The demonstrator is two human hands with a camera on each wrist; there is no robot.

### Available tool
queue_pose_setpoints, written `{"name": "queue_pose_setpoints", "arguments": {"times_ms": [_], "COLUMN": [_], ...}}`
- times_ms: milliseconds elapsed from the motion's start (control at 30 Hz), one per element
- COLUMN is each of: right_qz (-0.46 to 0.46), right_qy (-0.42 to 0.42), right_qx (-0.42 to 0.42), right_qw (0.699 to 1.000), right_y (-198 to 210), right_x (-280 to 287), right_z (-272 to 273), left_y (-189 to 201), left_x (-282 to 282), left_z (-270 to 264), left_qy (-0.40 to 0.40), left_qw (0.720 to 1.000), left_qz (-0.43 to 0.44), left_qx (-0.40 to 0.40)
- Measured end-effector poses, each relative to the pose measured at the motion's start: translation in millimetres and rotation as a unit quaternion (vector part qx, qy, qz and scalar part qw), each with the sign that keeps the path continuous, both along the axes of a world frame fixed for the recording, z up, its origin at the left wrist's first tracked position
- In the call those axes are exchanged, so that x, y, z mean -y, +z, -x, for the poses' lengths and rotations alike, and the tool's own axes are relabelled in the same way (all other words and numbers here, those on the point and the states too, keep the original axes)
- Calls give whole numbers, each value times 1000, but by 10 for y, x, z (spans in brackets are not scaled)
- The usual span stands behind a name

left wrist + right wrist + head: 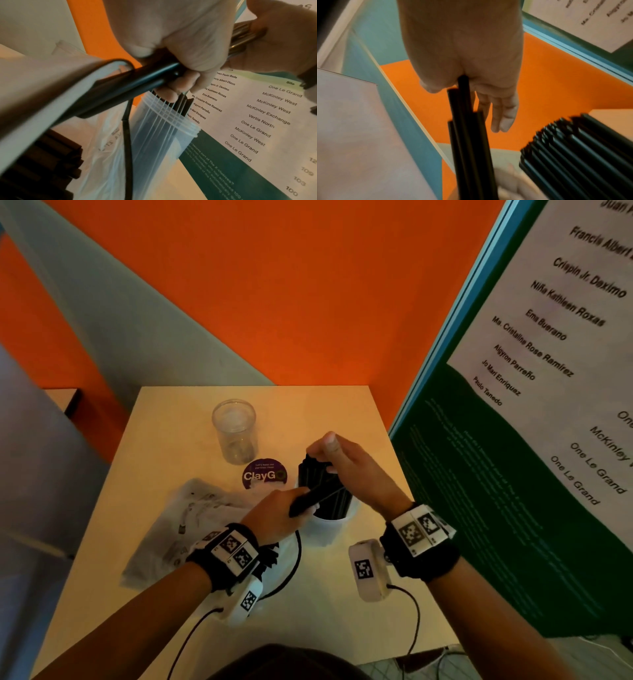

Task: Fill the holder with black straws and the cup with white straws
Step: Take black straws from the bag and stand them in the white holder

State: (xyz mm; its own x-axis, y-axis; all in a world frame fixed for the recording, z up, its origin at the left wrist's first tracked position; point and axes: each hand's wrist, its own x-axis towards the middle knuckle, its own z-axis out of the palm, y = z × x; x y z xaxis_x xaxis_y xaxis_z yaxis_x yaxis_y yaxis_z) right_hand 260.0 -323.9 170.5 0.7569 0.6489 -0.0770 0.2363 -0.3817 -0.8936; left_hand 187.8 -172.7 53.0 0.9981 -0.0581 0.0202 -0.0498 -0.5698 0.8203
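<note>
From the head view, the worktop [164,594] fills the middle. The holder [337,517], a white tub, stands near the middle, and many black straws [317,474] stick up out of it. The right hand [346,463] reaches in from 4 o'clock, and its fingers are curled round the tops of those straws. The left hand [277,513] comes in from 7 o'clock and is clamped on a small bunch [313,498] of black straws that lies tilted across the holder's mouth. The cup [234,431], clear and upright, stands well apart at 11 o'clock from the holder. A round purple sticker [264,474] lies between the cup and the holder. A crumpled plastic bag [191,518] lies at 9 o'clock from the holder, just beside the left hand.

From the left wrist view, the left hand [180,44] grips the bunch [130,86], which runs down toward 8 o'clock. The holder [164,129] sits under the fingers with straws inside. The right hand [281,40] at 2 o'clock holds the straw tops.

From the right wrist view, the right hand [467,54] hangs down from 12 o'clock. A few black straws [467,128] stand against its palm. It is hard to tell the grip here. More straws [576,151] show at 4 o'clock, blurred.
</note>
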Motion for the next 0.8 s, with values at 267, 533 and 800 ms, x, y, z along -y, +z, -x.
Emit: {"name": "queue_pose_setpoints", "arguments": {"times_ms": [267, 533, 800], "right_qz": [-163, -168, -266], "right_qy": [-27, 27, -76], "right_qx": [-75, 7, 55], "right_qw": [983, 985, 959], "right_y": [-262, -183, 180], "right_x": [-114, -156, 375], "right_z": [97, 285, -253], "left_y": [100, 348, -11], "left_x": [46, 68, -255], "left_z": [-16, -112, 1], "left_qy": [6, 33, 26], "left_qw": [998, 986, 998], "left_qz": [61, 162, -14], "left_qx": [13, 26, 53]}}
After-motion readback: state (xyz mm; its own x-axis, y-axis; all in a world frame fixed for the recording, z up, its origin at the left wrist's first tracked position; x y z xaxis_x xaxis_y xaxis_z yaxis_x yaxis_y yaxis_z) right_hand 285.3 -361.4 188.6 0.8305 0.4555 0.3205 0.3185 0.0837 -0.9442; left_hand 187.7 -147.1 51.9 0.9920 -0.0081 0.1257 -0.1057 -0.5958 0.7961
